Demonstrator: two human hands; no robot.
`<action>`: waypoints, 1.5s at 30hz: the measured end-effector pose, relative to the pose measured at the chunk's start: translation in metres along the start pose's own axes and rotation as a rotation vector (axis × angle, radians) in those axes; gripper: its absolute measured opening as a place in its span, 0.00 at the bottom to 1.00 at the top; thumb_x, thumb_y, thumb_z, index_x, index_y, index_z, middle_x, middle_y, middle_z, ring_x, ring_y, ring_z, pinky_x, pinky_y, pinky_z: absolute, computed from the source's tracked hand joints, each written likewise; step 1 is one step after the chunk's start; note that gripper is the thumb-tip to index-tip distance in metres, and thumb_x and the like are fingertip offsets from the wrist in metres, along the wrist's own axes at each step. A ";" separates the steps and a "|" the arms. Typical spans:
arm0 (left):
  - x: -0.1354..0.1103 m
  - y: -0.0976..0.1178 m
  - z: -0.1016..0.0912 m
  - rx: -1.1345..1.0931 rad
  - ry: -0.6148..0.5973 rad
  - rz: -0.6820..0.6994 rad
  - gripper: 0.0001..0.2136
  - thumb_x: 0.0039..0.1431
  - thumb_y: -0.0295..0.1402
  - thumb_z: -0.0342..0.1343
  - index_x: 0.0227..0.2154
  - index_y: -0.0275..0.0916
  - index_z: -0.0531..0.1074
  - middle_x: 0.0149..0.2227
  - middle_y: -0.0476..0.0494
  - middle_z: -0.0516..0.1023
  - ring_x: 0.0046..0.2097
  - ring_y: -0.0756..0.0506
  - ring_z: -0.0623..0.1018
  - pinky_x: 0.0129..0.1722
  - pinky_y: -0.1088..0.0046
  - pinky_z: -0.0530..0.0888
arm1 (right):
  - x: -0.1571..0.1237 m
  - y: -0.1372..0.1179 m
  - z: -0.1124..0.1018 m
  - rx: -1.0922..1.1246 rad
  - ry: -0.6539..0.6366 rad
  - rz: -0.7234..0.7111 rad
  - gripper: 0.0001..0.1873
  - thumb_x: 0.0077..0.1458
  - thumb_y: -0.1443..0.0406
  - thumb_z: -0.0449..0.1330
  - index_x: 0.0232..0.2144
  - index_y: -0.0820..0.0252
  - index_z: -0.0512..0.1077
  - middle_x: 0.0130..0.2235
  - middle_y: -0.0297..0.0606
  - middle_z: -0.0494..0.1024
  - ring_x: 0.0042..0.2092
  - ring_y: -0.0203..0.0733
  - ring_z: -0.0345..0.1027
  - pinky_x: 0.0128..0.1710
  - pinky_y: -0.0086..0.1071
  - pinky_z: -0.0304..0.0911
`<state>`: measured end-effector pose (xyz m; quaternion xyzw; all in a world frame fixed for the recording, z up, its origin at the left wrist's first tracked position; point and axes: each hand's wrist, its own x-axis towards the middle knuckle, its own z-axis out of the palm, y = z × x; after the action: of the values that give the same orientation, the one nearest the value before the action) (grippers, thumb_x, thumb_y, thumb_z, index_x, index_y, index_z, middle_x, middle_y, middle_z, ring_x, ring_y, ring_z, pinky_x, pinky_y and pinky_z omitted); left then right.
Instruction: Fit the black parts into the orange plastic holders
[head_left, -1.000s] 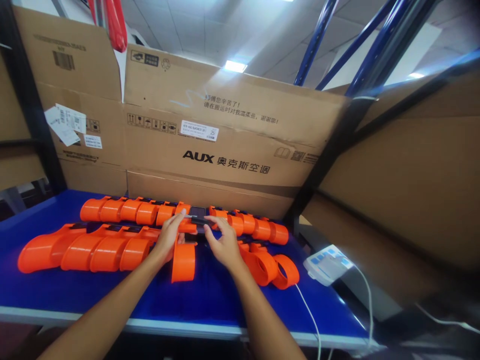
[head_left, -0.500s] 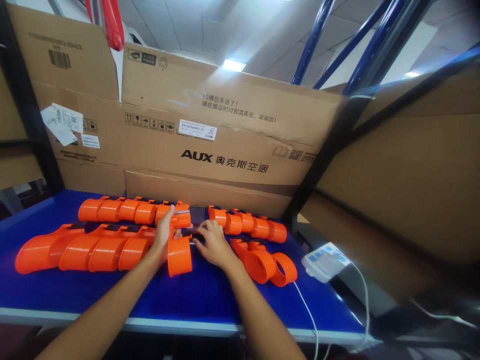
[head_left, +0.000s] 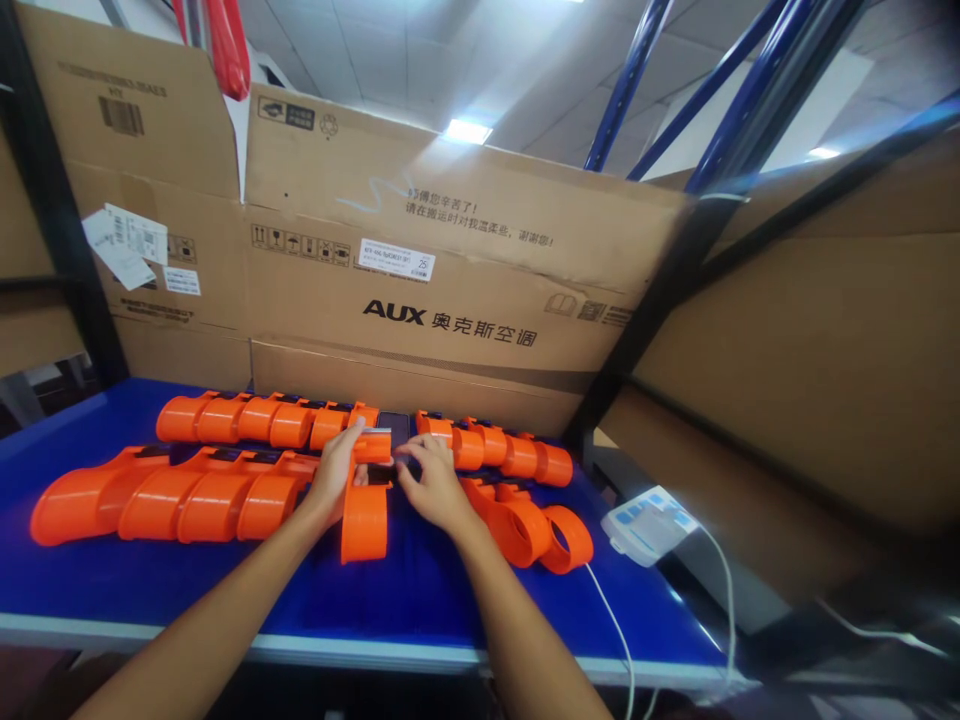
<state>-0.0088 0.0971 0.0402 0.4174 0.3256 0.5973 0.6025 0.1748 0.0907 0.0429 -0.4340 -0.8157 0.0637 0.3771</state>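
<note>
Head view: the left hand (head_left: 335, 480) has set the orange plastic piece (head_left: 365, 520) back down on the blue tabletop (head_left: 420, 600), grip pinching its top end; the right hand (head_left: 431, 485), fingers pressed together, has closed on the dark block (head_left: 393, 430).

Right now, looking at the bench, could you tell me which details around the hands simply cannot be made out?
- Head view: what the left hand and right hand pinch between them; the fingers cover it.
- Head view: the dark panel in the far row of orange parts; too small to identify.
- Head view: small print on the white label on the cardboard box; too small.
- Head view: where the white cable leads; the bottom edge cuts it off.
</note>
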 end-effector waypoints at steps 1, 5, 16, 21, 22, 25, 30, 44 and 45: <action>-0.002 0.000 0.002 0.018 0.019 0.016 0.24 0.53 0.58 0.60 0.28 0.37 0.72 0.10 0.55 0.62 0.12 0.52 0.61 0.14 0.76 0.58 | 0.002 0.000 -0.001 0.082 0.052 0.020 0.08 0.62 0.63 0.58 0.42 0.54 0.76 0.45 0.41 0.75 0.50 0.48 0.65 0.52 0.44 0.59; -0.008 -0.002 0.010 0.095 -0.005 0.039 0.22 0.54 0.55 0.60 0.32 0.37 0.73 0.14 0.52 0.70 0.11 0.52 0.61 0.14 0.75 0.59 | 0.008 0.000 -0.002 0.442 0.139 0.117 0.13 0.64 0.55 0.56 0.40 0.56 0.76 0.40 0.39 0.79 0.44 0.46 0.70 0.47 0.39 0.65; -0.010 -0.005 0.011 0.202 -0.103 0.050 0.20 0.56 0.54 0.59 0.32 0.38 0.72 0.13 0.56 0.64 0.12 0.52 0.61 0.14 0.76 0.57 | 0.009 -0.003 0.000 0.610 0.136 0.208 0.16 0.55 0.51 0.65 0.34 0.57 0.77 0.33 0.36 0.78 0.33 0.40 0.69 0.35 0.33 0.65; -0.010 -0.006 0.011 0.214 -0.072 0.073 0.19 0.55 0.50 0.61 0.37 0.38 0.75 0.13 0.58 0.62 0.12 0.52 0.62 0.14 0.77 0.57 | 0.008 -0.007 -0.005 0.526 0.161 0.190 0.15 0.56 0.52 0.63 0.34 0.57 0.78 0.33 0.37 0.79 0.34 0.42 0.69 0.34 0.33 0.65; -0.010 -0.006 0.011 0.219 -0.072 0.077 0.18 0.56 0.50 0.60 0.37 0.38 0.75 0.13 0.58 0.62 0.12 0.52 0.62 0.14 0.77 0.57 | 0.007 -0.007 -0.005 0.514 0.162 0.186 0.15 0.57 0.52 0.63 0.34 0.57 0.78 0.33 0.37 0.79 0.35 0.42 0.69 0.34 0.33 0.65; -0.011 -0.006 0.011 0.232 -0.069 0.091 0.16 0.56 0.48 0.60 0.36 0.39 0.74 0.13 0.58 0.62 0.13 0.52 0.62 0.14 0.77 0.58 | 0.006 -0.009 -0.007 0.482 0.163 0.165 0.13 0.58 0.53 0.62 0.34 0.57 0.77 0.34 0.37 0.79 0.36 0.43 0.70 0.37 0.35 0.66; -0.011 -0.005 0.010 0.253 -0.041 0.101 0.14 0.57 0.47 0.59 0.34 0.40 0.73 0.14 0.58 0.61 0.13 0.52 0.62 0.15 0.77 0.59 | 0.006 -0.009 -0.008 0.435 0.161 0.157 0.11 0.59 0.56 0.61 0.34 0.56 0.77 0.35 0.37 0.79 0.38 0.43 0.70 0.40 0.35 0.66; -0.007 -0.007 0.006 0.270 -0.004 0.092 0.16 0.53 0.48 0.62 0.36 0.39 0.75 0.15 0.58 0.60 0.14 0.52 0.61 0.14 0.77 0.57 | 0.005 -0.007 -0.015 0.416 0.105 0.166 0.12 0.60 0.56 0.60 0.33 0.57 0.76 0.32 0.36 0.77 0.35 0.42 0.69 0.36 0.33 0.65; -0.007 -0.007 0.006 0.272 0.001 0.092 0.17 0.53 0.48 0.62 0.36 0.39 0.75 0.15 0.58 0.60 0.14 0.52 0.61 0.14 0.77 0.57 | 0.005 -0.007 -0.015 0.419 0.102 0.167 0.12 0.60 0.56 0.60 0.34 0.58 0.76 0.32 0.36 0.77 0.35 0.42 0.69 0.36 0.33 0.65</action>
<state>-0.0010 0.0902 0.0360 0.5094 0.3843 0.5748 0.5122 0.1790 0.0866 0.0591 -0.4148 -0.7258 0.2409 0.4931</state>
